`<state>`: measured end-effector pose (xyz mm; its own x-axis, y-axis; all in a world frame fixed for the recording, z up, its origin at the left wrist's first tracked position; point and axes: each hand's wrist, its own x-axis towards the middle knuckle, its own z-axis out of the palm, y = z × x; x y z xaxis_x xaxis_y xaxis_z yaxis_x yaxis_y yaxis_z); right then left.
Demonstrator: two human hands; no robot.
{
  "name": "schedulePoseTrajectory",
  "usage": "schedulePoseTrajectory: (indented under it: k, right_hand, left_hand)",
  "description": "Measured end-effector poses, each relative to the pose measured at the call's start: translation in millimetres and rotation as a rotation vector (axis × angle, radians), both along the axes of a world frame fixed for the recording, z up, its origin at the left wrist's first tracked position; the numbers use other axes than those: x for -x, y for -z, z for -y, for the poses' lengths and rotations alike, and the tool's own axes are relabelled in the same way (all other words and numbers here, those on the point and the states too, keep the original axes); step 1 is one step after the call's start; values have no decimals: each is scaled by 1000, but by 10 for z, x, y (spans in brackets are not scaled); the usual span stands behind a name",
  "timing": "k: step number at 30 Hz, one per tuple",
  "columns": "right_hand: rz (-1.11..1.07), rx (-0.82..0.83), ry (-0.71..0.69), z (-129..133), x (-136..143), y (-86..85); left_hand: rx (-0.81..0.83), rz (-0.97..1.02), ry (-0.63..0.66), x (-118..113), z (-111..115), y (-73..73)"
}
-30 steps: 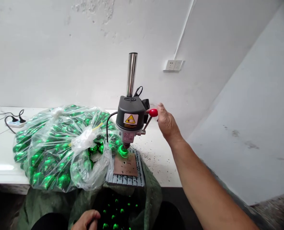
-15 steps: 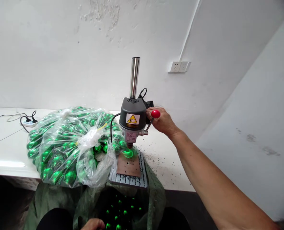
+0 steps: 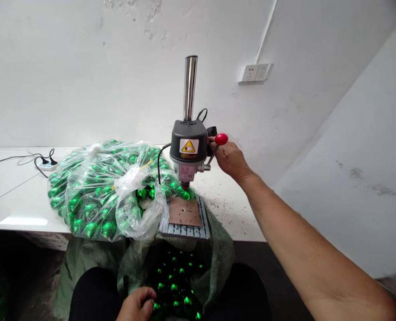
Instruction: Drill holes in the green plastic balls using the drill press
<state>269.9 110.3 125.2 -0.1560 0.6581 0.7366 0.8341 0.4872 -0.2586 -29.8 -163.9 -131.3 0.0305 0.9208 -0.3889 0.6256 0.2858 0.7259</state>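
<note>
A small drill press (image 3: 189,142) with a dark grey head and steel column stands on the white table. My right hand (image 3: 231,158) is closed at its right side, around the feed lever beside the red knob (image 3: 221,139); the fingertips are partly hidden. Right below the chuck is a shiny green blurred shape (image 3: 185,195), seemingly a ball. A brown board (image 3: 184,212) with a small hole lies on the slotted base (image 3: 187,231). Low in view, my left hand (image 3: 138,304) has curled fingers at a green sack (image 3: 218,272) holding shiny green balls (image 3: 174,287); what it holds is hidden.
A large clear plastic bag (image 3: 127,180) of green balls lies left of the press. Dark shavings (image 3: 224,209) are scattered on the table (image 3: 14,196). A power strip (image 3: 47,166) with plugs sits far left, and a wall socket (image 3: 255,72) is above right.
The view has tilted down, so the press and bag appear higher and slightly to the right. My left hand shows more at the sack's opening. My right hand stays at the lever.
</note>
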Motion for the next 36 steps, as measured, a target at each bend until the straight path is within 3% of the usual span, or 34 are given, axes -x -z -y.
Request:
schedulePoseTrajectory:
  k: [3,6,8,12,16,19,23,26,31,36]
  right_hand:
    - [-112,85,109,317,-144,390]
    - [-140,246,170,896,-275,939]
    - [-81,401,114,1355,-270,1299]
    - [161,722,-178,2062,38,1955]
    - [411,946,-311,2230,469,2530]
    - [549,1074,-203,2166,606,2824]
    - [637,1237,-22,2089,524,2926]
    - [610,1311,14,2097,397,2827]
    - [434,1353,104,2288,164,2615]
    - [330,1348,121,2419,123,2642]
  left_hand:
    - [19,-3,2,7,-4,-73]
    - [36,-70,93,21,-74,-70]
    - [61,-148,180,6,-136,16]
    - [61,-308,479,-111,-167,318]
    - [134,-386,579,-204,-49,622]
    - [151,-414,550,-188,22,720]
    - [24,-415,464,-124,-63,707]
    - [-33,-429,390,-35,-216,715]
    - [46,-409,152,261,-380,806]
    - [35,-408,129,363,-440,766]
